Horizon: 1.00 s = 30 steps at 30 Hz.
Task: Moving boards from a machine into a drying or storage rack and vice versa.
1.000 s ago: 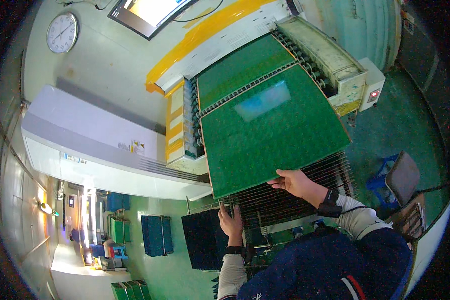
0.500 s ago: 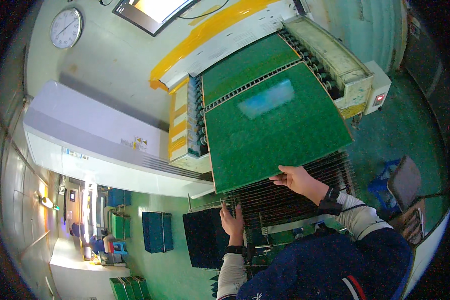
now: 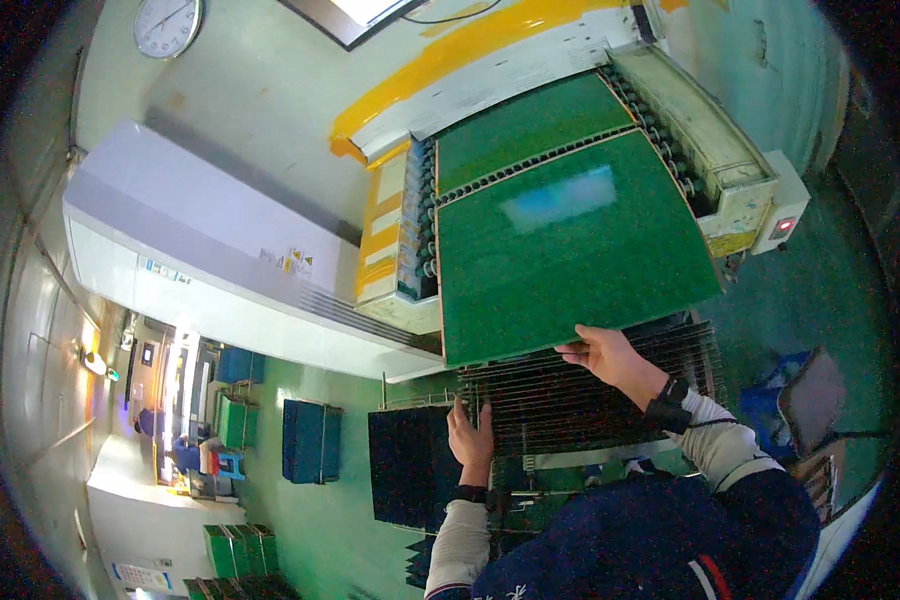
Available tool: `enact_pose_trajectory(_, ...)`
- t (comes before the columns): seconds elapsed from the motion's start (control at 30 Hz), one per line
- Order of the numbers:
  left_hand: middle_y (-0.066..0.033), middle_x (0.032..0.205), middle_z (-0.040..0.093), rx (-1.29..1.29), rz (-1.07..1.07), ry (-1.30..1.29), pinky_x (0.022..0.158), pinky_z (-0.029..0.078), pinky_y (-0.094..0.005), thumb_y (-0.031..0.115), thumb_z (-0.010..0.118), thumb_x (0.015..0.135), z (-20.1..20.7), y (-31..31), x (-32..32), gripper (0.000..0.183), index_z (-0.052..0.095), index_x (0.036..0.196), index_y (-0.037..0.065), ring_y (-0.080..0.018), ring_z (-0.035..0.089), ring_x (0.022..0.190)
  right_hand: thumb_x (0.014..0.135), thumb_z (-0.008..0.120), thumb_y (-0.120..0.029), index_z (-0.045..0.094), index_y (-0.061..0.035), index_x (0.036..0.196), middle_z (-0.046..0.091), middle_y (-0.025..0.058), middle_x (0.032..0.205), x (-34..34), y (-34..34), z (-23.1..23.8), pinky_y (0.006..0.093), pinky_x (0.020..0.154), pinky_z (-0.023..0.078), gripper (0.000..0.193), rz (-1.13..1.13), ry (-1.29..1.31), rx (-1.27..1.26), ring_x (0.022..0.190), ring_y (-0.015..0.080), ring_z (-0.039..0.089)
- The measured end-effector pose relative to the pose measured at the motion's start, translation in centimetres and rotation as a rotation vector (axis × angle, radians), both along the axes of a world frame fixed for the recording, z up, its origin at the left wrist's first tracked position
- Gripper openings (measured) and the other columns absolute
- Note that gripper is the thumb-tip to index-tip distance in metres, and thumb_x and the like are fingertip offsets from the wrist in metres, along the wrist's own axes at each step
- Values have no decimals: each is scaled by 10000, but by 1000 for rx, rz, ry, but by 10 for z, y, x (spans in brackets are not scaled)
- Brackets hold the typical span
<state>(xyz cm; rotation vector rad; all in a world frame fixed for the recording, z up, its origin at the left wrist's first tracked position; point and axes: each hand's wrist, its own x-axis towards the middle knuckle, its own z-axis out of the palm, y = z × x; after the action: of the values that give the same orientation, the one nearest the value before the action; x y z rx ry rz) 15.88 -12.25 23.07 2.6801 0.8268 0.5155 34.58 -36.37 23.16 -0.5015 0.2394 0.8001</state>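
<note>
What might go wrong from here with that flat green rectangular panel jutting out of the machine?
The flat green rectangular panel sticks out past the grey rollers with only the right hand at its near edge; the left hand is lower, so the panel might tip or twist. That edge could scrape the dark metal wire rack below. Pushed back, it might bump the second flat green panel close behind.

- Roller conveyor: a rear green panel and a front green panel lie in line, the front one jutting past its end.
- Green floor: racked dark blue panels, racked green panels and a blue stool stand well apart.
</note>
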Motion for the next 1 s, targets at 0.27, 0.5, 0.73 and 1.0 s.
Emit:
enact_pose_trajectory(0.27, -189, 1143, 544, -8, 18, 20, 833, 469, -419, 414, 624, 823, -3, 8, 3, 618, 456, 1283, 36, -354, 555, 1014, 900, 552, -170, 504, 19, 1037, 583, 184, 1021, 14, 6, -12, 407, 726, 540, 238, -39, -26, -10, 924, 360, 613)
enact_pose_trajectory(0.5, -185, 1156, 547, -44, 53, 49, 832, 473, -411, 426, 633, 812, 12, 9, -1, 641, 456, 1278, 23, -345, 557, 1024, 910, 530, -153, 460, 46, 1099, 577, 227, 1050, 20, 16, -1, 404, 734, 544, 283, 1, 25, -43, 922, 354, 605)
enact_pose_trajectory(0.73, -178, 1165, 538, -30, 24, -30, 851, 463, -410, 444, 620, 814, 8, 9, -3, 675, 424, 1305, 25, -343, 558, 1010, 900, 554, -164, 468, 23, 1127, 570, 178, 1089, 27, 9, 3, 337, 714, 546, 306, 0, -85, -106, 944, 302, 602)
enact_pose_trajectory(1.0, -158, 1163, 533, -126, 59, -51, 862, 459, -418, 434, 607, 829, 12, 9, -10, 644, 412, 1321, 67, -342, 555, 1007, 887, 578, -144, 467, 55, 1053, 569, 202, 1063, 39, 13, 12, 343, 731, 565, 282, 34, -39, -87, 940, 309, 616)
